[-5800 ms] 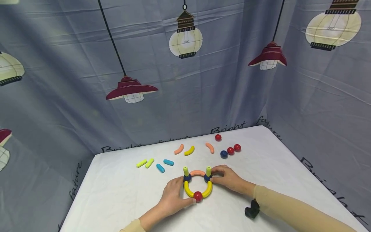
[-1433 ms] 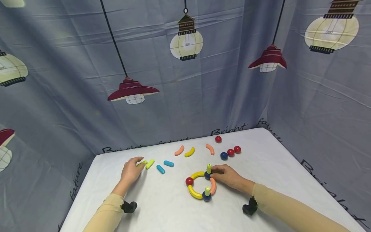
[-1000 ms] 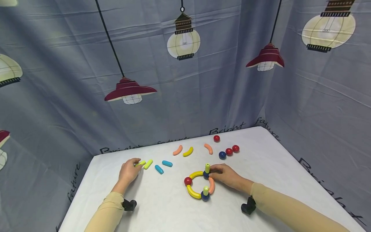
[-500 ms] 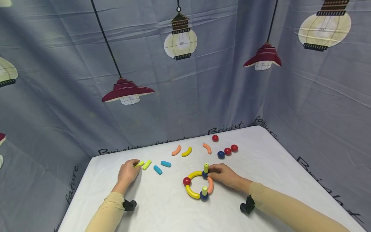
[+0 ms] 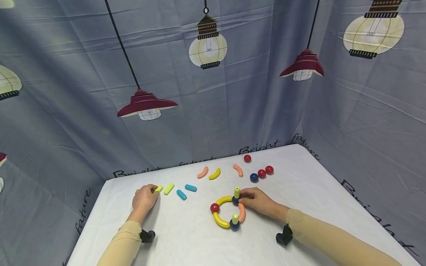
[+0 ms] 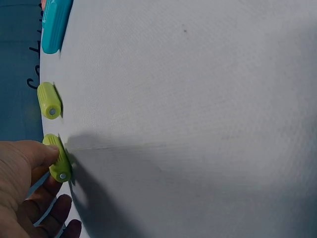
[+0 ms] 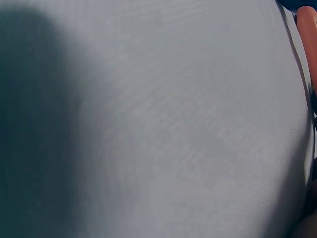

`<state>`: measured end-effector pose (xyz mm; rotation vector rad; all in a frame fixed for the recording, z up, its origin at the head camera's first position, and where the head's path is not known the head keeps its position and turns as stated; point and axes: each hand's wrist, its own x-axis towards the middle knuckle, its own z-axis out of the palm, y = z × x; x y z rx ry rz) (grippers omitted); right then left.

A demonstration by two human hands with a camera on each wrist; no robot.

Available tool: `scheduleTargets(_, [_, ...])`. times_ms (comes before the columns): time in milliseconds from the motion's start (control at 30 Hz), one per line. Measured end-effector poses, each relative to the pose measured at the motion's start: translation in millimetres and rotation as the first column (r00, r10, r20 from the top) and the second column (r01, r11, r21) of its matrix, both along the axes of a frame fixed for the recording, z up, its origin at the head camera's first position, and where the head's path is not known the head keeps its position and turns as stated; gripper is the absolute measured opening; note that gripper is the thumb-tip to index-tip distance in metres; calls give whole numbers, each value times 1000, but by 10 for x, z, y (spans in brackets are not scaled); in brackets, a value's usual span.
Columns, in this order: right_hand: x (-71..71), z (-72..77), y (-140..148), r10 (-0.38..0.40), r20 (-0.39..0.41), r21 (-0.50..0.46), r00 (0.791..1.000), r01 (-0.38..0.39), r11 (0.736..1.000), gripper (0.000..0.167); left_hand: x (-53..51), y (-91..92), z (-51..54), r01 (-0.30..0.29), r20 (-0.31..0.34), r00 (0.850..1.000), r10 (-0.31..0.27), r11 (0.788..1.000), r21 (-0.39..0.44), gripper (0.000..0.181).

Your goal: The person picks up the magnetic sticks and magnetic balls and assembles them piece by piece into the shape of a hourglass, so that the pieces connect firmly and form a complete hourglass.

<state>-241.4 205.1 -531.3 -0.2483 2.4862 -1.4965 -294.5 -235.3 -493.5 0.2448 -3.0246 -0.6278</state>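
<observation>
At the left of the table, my left hand [image 5: 144, 199] pinches a short yellow-green magnetic rod [image 6: 60, 163] between thumb and forefinger; its other fingers are bent loosely below. A second yellow-green rod [image 5: 169, 189] lies just beside it. My right hand [image 5: 257, 200] holds the far dark blue ball [image 5: 235, 201] of a ring lying on the table. Two yellow curved rods [image 5: 221, 220], a red ball [image 5: 215, 208], an orange curved rod [image 5: 242, 213] and a near blue ball [image 5: 234, 225] make up the rest. On each blue ball stands an upright yellow-green rod [image 5: 237, 192]. The right wrist view shows mostly tablecloth.
Two blue rods [image 5: 181, 194] lie between the left hand and the ring. Farther back are loose orange and yellow curved rods [image 5: 214, 174], several red balls [image 5: 261, 173] and a blue ball [image 5: 254, 177]. A grey curtain [image 5: 199, 122] borders the white table [image 5: 186, 244].
The left hand has left the ring, reached the yellow-green rods and drawn one slightly left. The ring has turned, its red ball moving from the near side to the left.
</observation>
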Motion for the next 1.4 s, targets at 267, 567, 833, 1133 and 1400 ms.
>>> scheduleTargets(267, [8, 5, 0, -2, 5, -7, 1000, 2, 1000, 34, 34, -28, 18, -15, 19, 1000, 15, 1000, -5, 37])
scheduleTargets(567, [18, 10, 11, 6, 8, -18, 1000, -6, 1000, 35, 29, -87, -36, -26, -2, 1000, 26, 1000, 13, 40])
scheduleTargets(833, [21, 1, 23, -1, 7, 8, 1000, 1, 1000, 37, 39, -5, 13, 4, -85, 996, 11, 984, 176, 39])
scheduleTargets(1133, [11, -17, 25, -10, 1, 15, 1000, 10, 1000, 38, 97, 300, 99, 98, -114, 992, -62, 935, 342, 40])
scheduleTargets(1400, [3, 2, 13, 0, -6, 16, 1000, 0, 1000, 37, 152, 623, 88, 208, -127, 978, -168, 867, 452, 35])
